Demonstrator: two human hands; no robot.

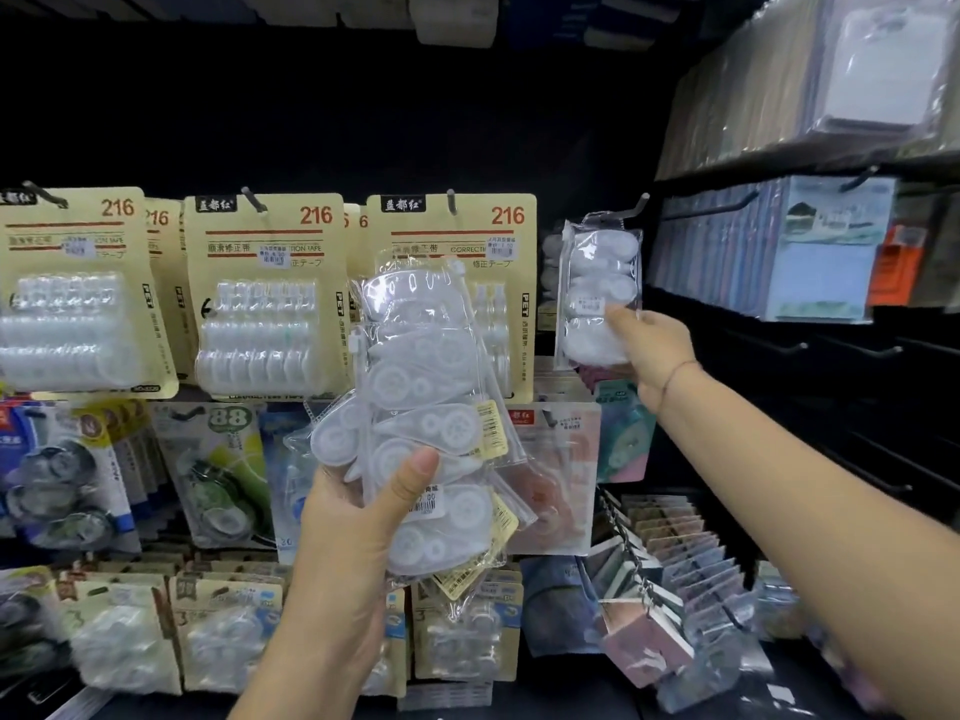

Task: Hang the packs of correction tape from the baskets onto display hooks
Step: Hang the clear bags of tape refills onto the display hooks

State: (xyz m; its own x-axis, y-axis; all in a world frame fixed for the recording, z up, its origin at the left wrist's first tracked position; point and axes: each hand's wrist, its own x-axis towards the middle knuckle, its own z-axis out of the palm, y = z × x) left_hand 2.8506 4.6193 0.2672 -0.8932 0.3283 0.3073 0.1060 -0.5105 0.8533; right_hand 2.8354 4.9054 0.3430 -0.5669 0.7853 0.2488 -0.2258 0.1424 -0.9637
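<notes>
My left hand (358, 517) grips a bundle of several clear packs of white correction tape (431, 407), held upright in front of the display. My right hand (652, 350) reaches up to the right and pinches one clear pack of white correction tape (597, 296) by its lower right side. The top of that pack sits at a black display hook (631, 210); whether the hook passes through its hole is hard to tell. No basket is in view.
Yellow "216" correction tape cards (270, 293) hang on hooks in a row at left and centre. More tape packs (213, 475) hang and lie below them. Notebooks and pads (826, 252) fill black shelves at right, and small booklets (670, 558) hang at lower right.
</notes>
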